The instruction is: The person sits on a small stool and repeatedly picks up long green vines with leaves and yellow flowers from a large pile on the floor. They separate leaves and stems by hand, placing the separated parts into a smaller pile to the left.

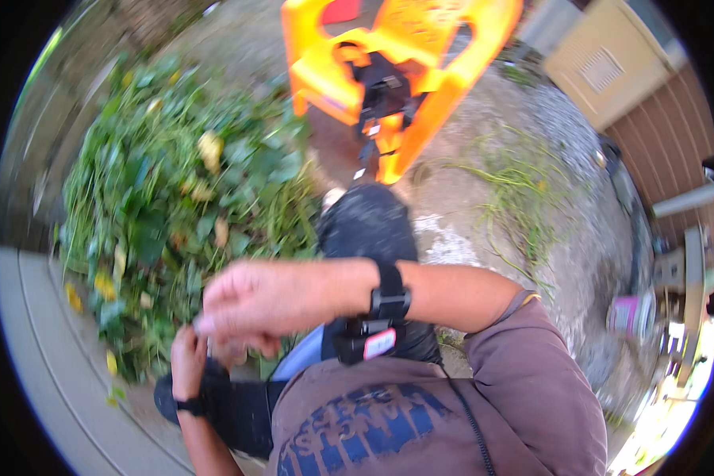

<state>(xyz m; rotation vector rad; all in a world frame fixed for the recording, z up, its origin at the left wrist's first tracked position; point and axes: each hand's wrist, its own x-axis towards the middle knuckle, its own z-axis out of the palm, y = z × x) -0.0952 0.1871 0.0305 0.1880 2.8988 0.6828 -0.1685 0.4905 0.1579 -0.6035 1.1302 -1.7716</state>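
My right hand point(250, 297) reaches across my body to the left, its fingers curled and blurred by motion. Just below it, my left hand point(189, 361) is closed, with its fingertips close to those of the right. Whatever lies between the fingers is too small and smeared to name. Both hands are above the near edge of a big heap of cut green vines point(155, 214), with leaves, thin stems and some yellowed leaves. Each wrist wears a black strap, and a small device point(365, 341) hangs by the right one.
An orange plastic chair point(420, 40) stands ahead, with black straps and gear point(385, 83) on it. A smaller bunch of green stems point(523, 190) lies on the concrete to the right. Farther right are a white-and-pink bucket point(631, 315) and a beige box point(607, 63).
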